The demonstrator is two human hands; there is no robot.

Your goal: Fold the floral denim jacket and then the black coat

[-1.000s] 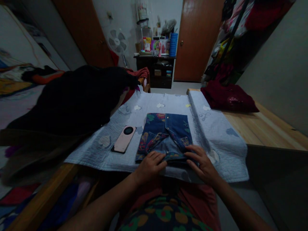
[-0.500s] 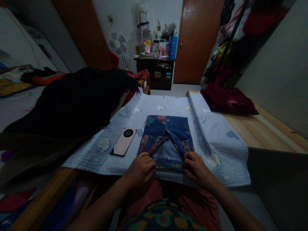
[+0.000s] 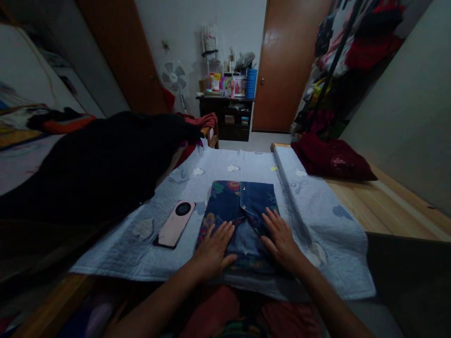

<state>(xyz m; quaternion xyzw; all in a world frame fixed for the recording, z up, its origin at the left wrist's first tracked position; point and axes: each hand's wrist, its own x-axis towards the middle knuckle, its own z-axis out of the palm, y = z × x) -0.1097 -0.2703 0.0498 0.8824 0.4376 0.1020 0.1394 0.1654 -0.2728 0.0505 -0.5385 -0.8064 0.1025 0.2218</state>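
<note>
A folded denim jacket (image 3: 225,202) with floral print and metal buttons lies flat in front of me, its pale inner side showing near the bottom edge. My left hand (image 3: 213,249) rests flat on its lower left part, fingers stretched out. On the lower right part lies my right hand (image 3: 281,238), palm down with the fingers spread. Neither hand grips the cloth. Left of the jacket is a pink phone (image 3: 174,226), back side up, with a round black camera. Under both spreads a light blue quilted cover (image 3: 243,157) with cloud patterns.
A large heap of black cloth (image 3: 102,164) lies along the left. At the right, a folded maroon garment (image 3: 333,157) sits on a wooden board (image 3: 352,202). Farther back stand a dark shelf unit (image 3: 225,117) and a white fan (image 3: 174,77); clothes hang at upper right.
Both hands have let go of the jacket's near edge and moved forward onto its top, fingers now spread flat. The whole view has tilted up slightly.
</note>
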